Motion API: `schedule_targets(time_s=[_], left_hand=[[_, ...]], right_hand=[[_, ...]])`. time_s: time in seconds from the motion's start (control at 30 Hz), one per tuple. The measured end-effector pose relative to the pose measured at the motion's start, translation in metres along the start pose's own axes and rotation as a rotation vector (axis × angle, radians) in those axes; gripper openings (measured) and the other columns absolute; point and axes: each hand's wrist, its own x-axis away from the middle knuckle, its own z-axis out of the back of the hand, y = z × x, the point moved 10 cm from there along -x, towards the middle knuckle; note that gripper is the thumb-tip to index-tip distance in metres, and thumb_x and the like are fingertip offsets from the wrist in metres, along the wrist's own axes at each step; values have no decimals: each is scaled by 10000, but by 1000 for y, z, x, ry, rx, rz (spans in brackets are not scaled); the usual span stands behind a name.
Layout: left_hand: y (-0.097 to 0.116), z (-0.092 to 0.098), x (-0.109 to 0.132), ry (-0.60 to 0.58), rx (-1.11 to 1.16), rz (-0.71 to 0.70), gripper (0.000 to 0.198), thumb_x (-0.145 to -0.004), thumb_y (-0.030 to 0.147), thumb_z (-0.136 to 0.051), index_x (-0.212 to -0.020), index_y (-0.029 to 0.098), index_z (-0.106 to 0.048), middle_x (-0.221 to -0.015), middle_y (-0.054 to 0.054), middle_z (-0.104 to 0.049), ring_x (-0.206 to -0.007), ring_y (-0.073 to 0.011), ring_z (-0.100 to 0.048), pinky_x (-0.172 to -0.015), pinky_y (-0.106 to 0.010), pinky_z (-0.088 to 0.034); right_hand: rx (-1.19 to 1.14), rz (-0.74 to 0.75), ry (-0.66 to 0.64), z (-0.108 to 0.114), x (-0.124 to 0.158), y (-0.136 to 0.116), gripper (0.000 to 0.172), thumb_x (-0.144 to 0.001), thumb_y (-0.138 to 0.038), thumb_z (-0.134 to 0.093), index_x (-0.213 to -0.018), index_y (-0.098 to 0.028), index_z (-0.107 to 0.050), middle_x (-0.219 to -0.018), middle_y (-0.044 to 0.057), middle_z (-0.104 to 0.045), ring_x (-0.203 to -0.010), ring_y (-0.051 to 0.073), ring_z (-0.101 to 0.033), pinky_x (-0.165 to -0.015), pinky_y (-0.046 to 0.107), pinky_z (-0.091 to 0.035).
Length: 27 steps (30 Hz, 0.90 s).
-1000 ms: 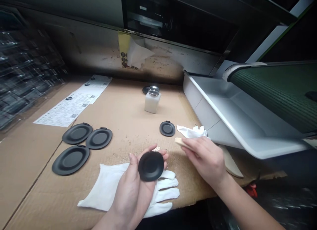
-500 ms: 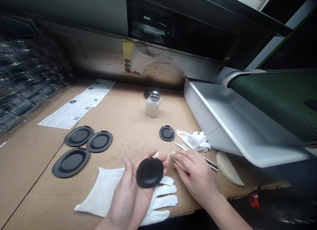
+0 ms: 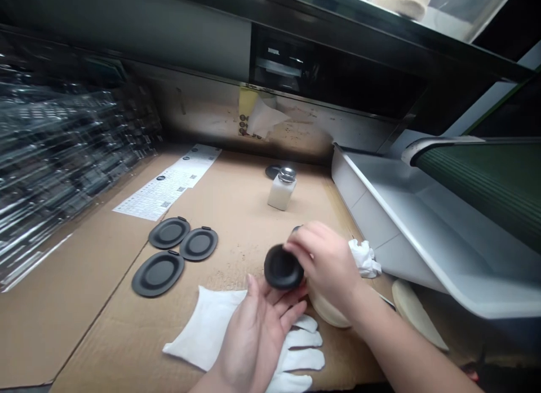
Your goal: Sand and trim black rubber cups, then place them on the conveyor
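Note:
My right hand (image 3: 329, 260) pinches the edge of a small black rounded dish-shaped piece (image 3: 281, 269) and holds it tilted above my left palm. My left hand (image 3: 264, 325) lies palm up with its fingers stretched out beneath the piece; whether the fingertips touch it I cannot tell. Under my left hand a white glove (image 3: 203, 325) is spread on the cardboard. A cream-coloured pad (image 3: 327, 311) lies partly hidden below my right hand. To the left sit three similar black pieces (image 3: 169, 232) with small tabs.
A whitish square bottle with a metal top (image 3: 281, 193) stands mid-table, a black piece (image 3: 273, 171) behind it. At right are a large white tray (image 3: 380, 207), crumpled white cloth (image 3: 366, 260) and another cream pad (image 3: 416, 314). Printed sheets (image 3: 147, 198) and stacked clear plastic (image 3: 63, 139) are at left.
My right hand has left the cream pad and taken the edge of the black piece, lifting it off my left palm. The view has shifted, so the table things appear further right.

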Motion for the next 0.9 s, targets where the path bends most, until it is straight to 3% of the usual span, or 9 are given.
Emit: schedule_targets(time_s=[0.13, 0.33, 0.4, 0.47, 0.57, 0.67, 0.77, 0.83, 0.9], left_hand=[[0, 8, -1, 57, -57, 5, 469, -860, 318, -443, -1279, 129, -350, -1117, -184, -592, -1070, -274, -533, -965, -437, -320], [-1, 11, -9, -39, -73, -38, 382, -826, 219, -475, -1196, 129, -454, -1090, -167, -574, -983, -265, -542, -830, -412, -393], [-1, 15, -11, -36, -67, -49, 363, -821, 221, -484, -1173, 136, -477, -1077, -160, -576, -946, -255, -551, -802, -405, -403], [-3, 20, -12, -20, -53, -43, 360, -809, 230, -506, -1159, 151, -490, -1075, -153, -577, -953, -257, -551, -784, -392, -410], [-4, 26, -12, 27, -53, -29, 366, -782, 241, -555, -1138, 164, -517, -1070, -145, -586, -971, -255, -556, -783, -368, -415], [-2, 28, -11, 69, -75, -33, 353, -765, 246, -584, -1108, 166, -557, -1076, -145, -605, -969, -244, -569, -802, -364, -424], [1, 23, -8, 79, -86, -34, 311, -746, 254, -607, -1048, 177, -610, -1062, -136, -639, -976, -246, -584, -817, -363, -442], [2, 21, -7, 81, -108, -11, 286, -730, 255, -626, -1009, 194, -638, -1076, -122, -655, -1033, -256, -573, -854, -357, -446], [1, 26, -11, 79, -143, 42, 275, -715, 254, -642, -986, 212, -654, -1102, -107, -660, -1112, -260, -533, -897, -347, -444]], right_hand=[[76, -88, -111, -43, -66, 6, 144, -853, -288, -514, -760, -203, -583, -770, 5, -612, -744, 145, -552, -633, 264, -394], [102, -114, -315, -123, -139, -23, 219, -853, -343, -518, -807, -144, -599, -766, 11, -619, -704, 126, -578, -638, 283, -460], [89, -105, -364, -133, -147, -32, 250, -845, -373, -526, -816, -138, -606, -760, 10, -624, -682, 117, -580, -638, 279, -466], [74, -84, -363, -125, -146, -40, 250, -844, -384, -512, -806, -167, -629, -751, 16, -643, -685, 134, -590, -611, 262, -447], [70, -67, -267, -70, -129, -38, 249, -868, -378, -444, -838, -240, -650, -805, 0, -670, -751, 147, -601, -609, 239, -406], [130, -101, -115, 20, -97, -5, 245, -880, -335, -404, -880, -252, -635, -908, -15, -662, -833, 144, -583, -677, 243, -388], [445, -285, 119, 134, -52, 69, 217, -845, -358, -437, -878, -259, -627, -913, -10, -651, -865, 175, -566, -715, 281, -385], [718, -492, 84, 194, -15, 133, 224, -823, -373, -452, -941, -274, -615, -999, 11, -625, -954, 225, -532, -720, 322, -387], [810, -628, 33, 242, 24, 188, 274, -770, -360, -532, -1011, -257, -609, -1082, 56, -594, -1037, 286, -491, -737, 363, -391]])
